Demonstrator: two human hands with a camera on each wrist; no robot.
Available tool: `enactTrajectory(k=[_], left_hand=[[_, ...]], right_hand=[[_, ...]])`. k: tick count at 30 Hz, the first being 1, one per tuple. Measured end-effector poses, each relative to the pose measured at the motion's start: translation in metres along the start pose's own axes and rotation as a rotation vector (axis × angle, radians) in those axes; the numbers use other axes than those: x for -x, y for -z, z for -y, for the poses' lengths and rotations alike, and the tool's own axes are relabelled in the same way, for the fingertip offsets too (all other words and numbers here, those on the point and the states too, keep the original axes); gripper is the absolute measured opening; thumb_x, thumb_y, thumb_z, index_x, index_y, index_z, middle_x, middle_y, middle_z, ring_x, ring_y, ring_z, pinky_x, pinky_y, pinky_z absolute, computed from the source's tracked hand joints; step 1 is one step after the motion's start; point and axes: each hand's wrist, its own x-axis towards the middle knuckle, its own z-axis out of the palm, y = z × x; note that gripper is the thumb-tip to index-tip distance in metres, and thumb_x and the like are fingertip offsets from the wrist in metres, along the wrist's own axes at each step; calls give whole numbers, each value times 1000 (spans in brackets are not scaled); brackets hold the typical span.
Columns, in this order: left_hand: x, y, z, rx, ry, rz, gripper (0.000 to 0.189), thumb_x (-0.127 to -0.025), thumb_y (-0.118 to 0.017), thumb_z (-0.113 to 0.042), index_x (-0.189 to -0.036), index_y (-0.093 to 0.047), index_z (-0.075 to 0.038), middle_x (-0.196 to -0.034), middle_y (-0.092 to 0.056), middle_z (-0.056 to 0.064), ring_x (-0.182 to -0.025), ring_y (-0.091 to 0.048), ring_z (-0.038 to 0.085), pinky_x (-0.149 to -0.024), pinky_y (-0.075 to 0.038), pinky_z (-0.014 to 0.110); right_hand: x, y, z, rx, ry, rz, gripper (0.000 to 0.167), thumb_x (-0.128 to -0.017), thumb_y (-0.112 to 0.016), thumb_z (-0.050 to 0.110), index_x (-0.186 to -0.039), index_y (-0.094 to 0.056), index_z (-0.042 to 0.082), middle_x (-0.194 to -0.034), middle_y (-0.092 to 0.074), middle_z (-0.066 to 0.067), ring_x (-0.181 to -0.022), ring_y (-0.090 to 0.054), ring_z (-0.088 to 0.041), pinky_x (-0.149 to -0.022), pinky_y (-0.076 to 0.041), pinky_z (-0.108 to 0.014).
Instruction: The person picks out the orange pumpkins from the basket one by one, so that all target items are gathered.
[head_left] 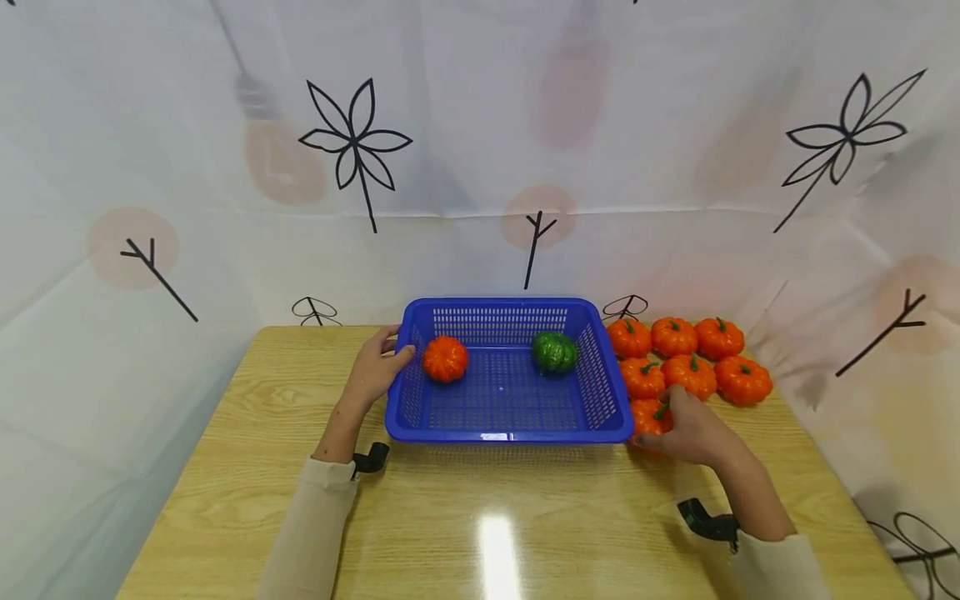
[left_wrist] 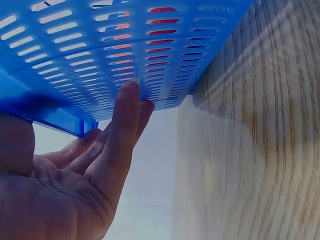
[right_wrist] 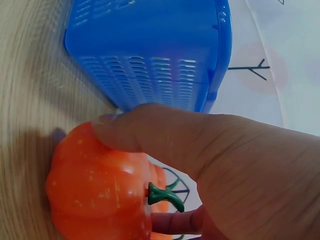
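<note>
A blue plastic basket point(head_left: 510, 436) stands mid-table, holding an orange pumpkin point(head_left: 446, 359) on its left and a green pumpkin point(head_left: 555, 352) on its right. My left hand point(head_left: 372, 371) grips the basket's left rim, thumb over the edge and fingers against the slotted outer wall point(left_wrist: 165, 55). Beside the basket's front right corner, my right hand point(head_left: 697, 429) holds the nearest small orange pumpkin point(right_wrist: 100, 185). Its thumb lies on the pumpkin's near side in the right wrist view. The green stem point(right_wrist: 165, 196) shows, while the other fingers are mostly hidden.
Several more orange pumpkins point(head_left: 690, 377) sit in close rows right of the basket, behind the right hand. The wooden table point(head_left: 435, 533) ends at a white patterned cloth point(head_left: 450, 250) at the back and sides.
</note>
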Motion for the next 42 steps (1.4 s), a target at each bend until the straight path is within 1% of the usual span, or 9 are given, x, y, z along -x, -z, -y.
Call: enactTrajectory(k=[5,8,15,21,26,30,33,37,42], left_hand=[[-1,0,1,-11,-2,0,57,-105,-67,-22,-157,-49,-6,-144,-62,26,-127,-65,44,-97,-61,55],[-2,0,0,-5,6,-1,57,-105,-68,-22,-157,-49,-6,-143,-62,26,-128,-65,44,-97,-60,55],[-3,-1,0,11,13,-3,57,-105,-68,-21,-156,-50,-6,-143,-63,26,-126,-66,44,-95,-62,54],[-2,-1,0,33,12,1,56,-104,-68,-20,-155,-51,-6,-141,-64,26,-123,-68,43,-94,-62,52],[-1,0,-1,21,8,-3,56,-104,-68,-20,-155,-51,-5,-140,-64,27,-123,-68,44,-94,-62,53],[-1,0,-1,26,1,3,56,-104,-68,-20,-155,-51,-5,-142,-63,27,-124,-67,44,-95,-62,54],[-1,0,-1,30,1,6,56,-105,-68,-20,-155,-51,-5,-141,-64,26,-124,-67,44,-94,-62,54],[-1,0,-2,26,-2,7,56,-105,-67,-19,-156,-50,-4,-141,-64,27,-124,-67,44,-95,-62,54],[-1,0,-1,18,1,2,56,-105,-67,-19,-156,-49,-5,-142,-63,27,-124,-67,44,-95,-62,54]], right_hand=[[6,6,3,3,-1,-23,87,-84,-90,36,-130,-43,-20,-125,-54,-42,-109,-57,-52,-90,-54,-66],[12,14,7,22,5,-74,89,-84,-89,36,-133,-42,-22,-129,-48,-46,-110,-54,-56,-90,-52,-70],[19,23,23,4,66,-225,80,-88,-86,26,-141,-44,-17,-136,-49,-41,-117,-54,-57,-93,-51,-72],[15,31,51,-22,157,-308,74,-91,-85,26,-144,-49,-11,-129,-59,-34,-116,-59,-53,-94,-52,-70],[7,39,79,-13,223,-322,70,-92,-83,24,-145,-49,-8,-130,-60,-31,-117,-59,-50,-95,-52,-69],[-2,43,97,26,309,-328,64,-92,-81,19,-144,-52,-6,-134,-58,-27,-118,-59,-46,-95,-53,-68],[-11,43,110,49,362,-319,62,-91,-82,18,-143,-55,-4,-135,-57,-25,-113,-60,-42,-93,-55,-63],[-25,42,125,65,407,-284,61,-92,-82,19,-142,-56,-3,-131,-59,-23,-113,-60,-39,-95,-56,-60],[-48,41,138,84,453,-187,63,-91,-84,21,-143,-56,-1,-132,-60,-21,-118,-62,-38,-100,-55,-60]])
